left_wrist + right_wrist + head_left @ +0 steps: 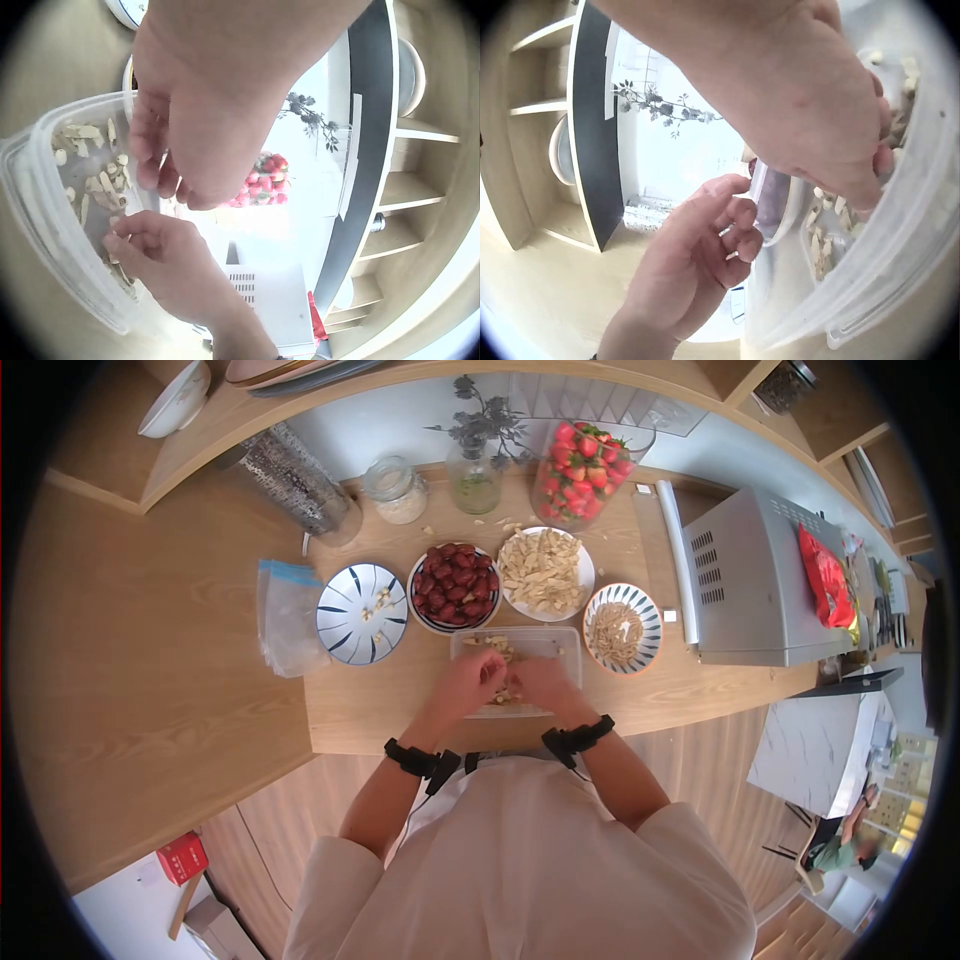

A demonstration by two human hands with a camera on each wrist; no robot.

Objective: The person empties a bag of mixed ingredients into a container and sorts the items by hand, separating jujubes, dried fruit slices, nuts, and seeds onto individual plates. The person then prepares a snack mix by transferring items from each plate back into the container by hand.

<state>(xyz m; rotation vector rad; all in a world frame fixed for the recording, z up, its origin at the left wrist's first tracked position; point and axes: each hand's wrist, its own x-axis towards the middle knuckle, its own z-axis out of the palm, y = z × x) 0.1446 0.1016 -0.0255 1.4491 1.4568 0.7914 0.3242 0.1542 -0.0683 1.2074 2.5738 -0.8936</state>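
Note:
A clear plastic container [568, 650] holds pale dried slices and small whitish pieces [105, 187]. Over its left part is my left hand [477, 680], fingers loosely curled; the right wrist view shows that hand [697, 255] with nothing in its fingers. My right hand [543, 685] reaches down inside the container. Its thumb and forefinger [124, 251] come together among the pieces in the left wrist view, and I cannot tell whether they pinch one. Behind the container stand a bowl of red dates [455, 585] and a plate of pale dried slices [540, 570].
A blue-striped plate [340, 595] with a few pale pieces and plastic bags [285, 620] lie left. To the right are a bowl of thin brown pieces [617, 635] and a grey appliance [745, 580]. Strawberries [580, 480], a glass jar [395, 490] and a vase [475, 480] line the back.

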